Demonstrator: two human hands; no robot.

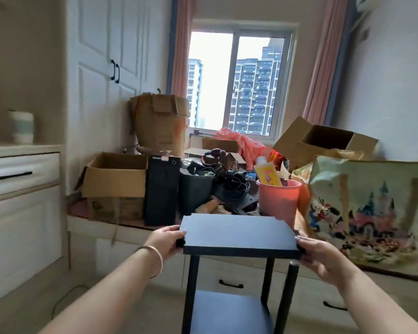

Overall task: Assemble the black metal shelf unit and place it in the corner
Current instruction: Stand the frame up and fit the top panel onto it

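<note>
Two hands are holding the black shelf unit (237, 237) by the side edges of its top board, right in front of the camera. The left hand (165, 239) is gripping the board's left edge, thumb lying on top and fingers curling underneath near a dark knob-like corner piece. The right hand (321, 256) is gripping the right edge the same way, fingers wrapping around the near right corner; the fingertips below are blurring, so how far they are reaching is hard to say. A thin bangle (156, 261) is sitting on the left wrist.

The unit is standing upright, its black legs running down to a lower shelf board (227, 309) at the bottom of the view. It is standing just before a low platform (130, 229) under the window (237, 83), which is carrying cardboard boxes (116, 174), a black computer tower (162, 189), a pink bucket (279, 196) and a cartoon-printed bag (369, 208). White cabinets (22, 189) are lining the left wall.
</note>
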